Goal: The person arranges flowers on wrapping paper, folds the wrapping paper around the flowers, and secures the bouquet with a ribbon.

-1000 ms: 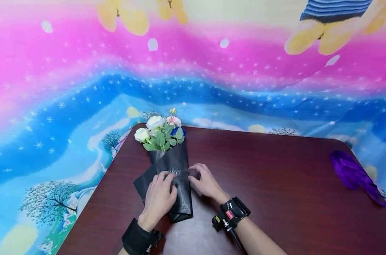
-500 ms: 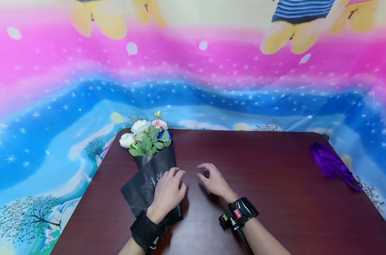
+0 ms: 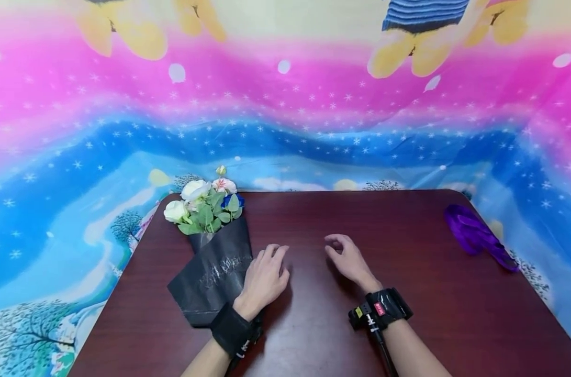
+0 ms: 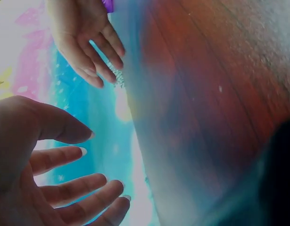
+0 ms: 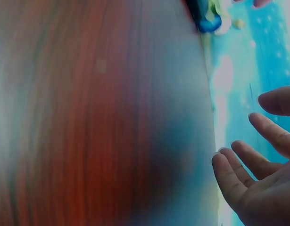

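Note:
A bouquet of white, pink and blue flowers (image 3: 196, 191) with green leaves lies at the left of the table, wrapped in black paper (image 3: 210, 277). My left hand (image 3: 266, 277) hovers at the wrap's right edge and overlaps it in the head view, fingers relaxed and holding nothing. Apart from it, over the middle of the table, my right hand (image 3: 353, 262) is held with loosely bent fingers and nothing in them. Both wrist views show bare palms, the left hand's fingers (image 4: 83, 195) spread and the right hand's fingers (image 5: 258, 162) likewise.
A purple ribbon (image 3: 476, 233) lies bundled near the table's right edge. The dark red-brown table (image 3: 360, 220) has rounded far corners. Behind it hangs a colourful printed cloth (image 3: 285, 131). A black strap with a camera (image 3: 381, 309) is on the right wrist.
Both hands have come away from the black wrap and moved right, the right hand farther. The bouquet stays lying on the table while the head view has turned to the right.

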A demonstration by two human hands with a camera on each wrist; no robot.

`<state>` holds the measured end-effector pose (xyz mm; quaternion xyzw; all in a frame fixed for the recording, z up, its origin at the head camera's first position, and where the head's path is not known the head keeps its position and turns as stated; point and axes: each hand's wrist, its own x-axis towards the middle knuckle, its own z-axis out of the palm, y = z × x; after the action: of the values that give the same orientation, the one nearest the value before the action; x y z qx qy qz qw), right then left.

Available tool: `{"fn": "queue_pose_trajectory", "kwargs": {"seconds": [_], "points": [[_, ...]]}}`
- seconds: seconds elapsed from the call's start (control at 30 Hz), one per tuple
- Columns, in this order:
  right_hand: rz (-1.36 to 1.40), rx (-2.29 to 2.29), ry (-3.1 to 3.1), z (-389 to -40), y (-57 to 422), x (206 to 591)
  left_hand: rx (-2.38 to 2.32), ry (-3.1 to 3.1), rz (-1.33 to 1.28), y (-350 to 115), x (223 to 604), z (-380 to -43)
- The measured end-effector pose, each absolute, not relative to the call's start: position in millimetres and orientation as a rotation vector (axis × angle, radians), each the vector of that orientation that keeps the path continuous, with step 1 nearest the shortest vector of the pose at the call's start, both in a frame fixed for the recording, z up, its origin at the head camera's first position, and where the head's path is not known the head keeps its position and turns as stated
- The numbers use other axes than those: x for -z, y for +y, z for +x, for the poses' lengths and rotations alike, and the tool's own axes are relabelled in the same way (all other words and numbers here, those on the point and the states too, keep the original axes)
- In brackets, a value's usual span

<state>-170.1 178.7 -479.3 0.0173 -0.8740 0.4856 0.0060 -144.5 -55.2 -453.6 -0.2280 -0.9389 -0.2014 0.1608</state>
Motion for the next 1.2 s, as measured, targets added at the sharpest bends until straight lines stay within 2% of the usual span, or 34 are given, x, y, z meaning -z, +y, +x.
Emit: {"fn": "queue_pose_trajectory", "kwargs": {"seconds": [0.6, 1.2], "points": [[-0.190, -1.410, -2.742, -158.5, 269.3, 484.3, 0.541, -2.766, -0.874, 4.0, 449.4, -159.6], [-0.299, -1.222, -2.723, -140.5, 331.9, 485.5, 0.509, -2.728, -0.994, 47.6, 467.5, -164.4]]}}
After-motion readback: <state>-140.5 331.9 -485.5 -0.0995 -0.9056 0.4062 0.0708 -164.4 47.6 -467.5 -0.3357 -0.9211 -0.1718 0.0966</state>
